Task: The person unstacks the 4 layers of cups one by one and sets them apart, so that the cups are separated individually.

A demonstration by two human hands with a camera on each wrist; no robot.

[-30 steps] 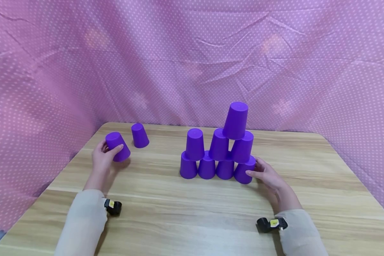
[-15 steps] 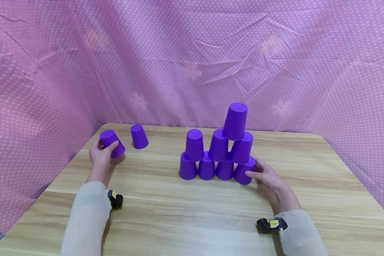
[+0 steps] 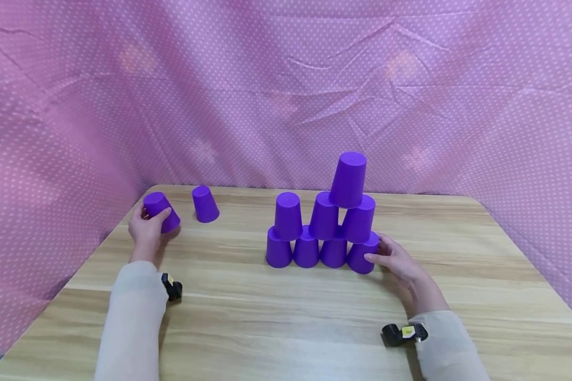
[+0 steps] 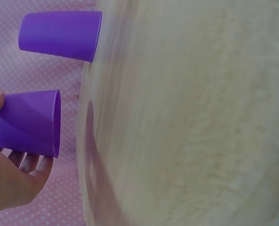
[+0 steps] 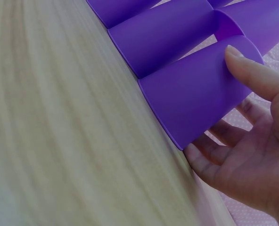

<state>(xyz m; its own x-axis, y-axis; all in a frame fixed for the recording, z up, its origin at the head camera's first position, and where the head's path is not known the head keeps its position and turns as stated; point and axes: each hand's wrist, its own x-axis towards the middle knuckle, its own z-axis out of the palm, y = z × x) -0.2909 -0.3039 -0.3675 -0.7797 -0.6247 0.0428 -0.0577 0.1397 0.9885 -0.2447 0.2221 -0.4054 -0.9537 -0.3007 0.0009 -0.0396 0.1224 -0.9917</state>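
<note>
L hand grasping L cup, mouth down, lifted clear of tbl, far left. Lone cup stands upside-down just right of it. R hand grasping end cup, thumb near side, fingers far side. That's btm row's right end in stack, ctr-right: 4 btm, 3 mid, 1 top across mid row's right pair. Pink dotted cloth behind.
</note>
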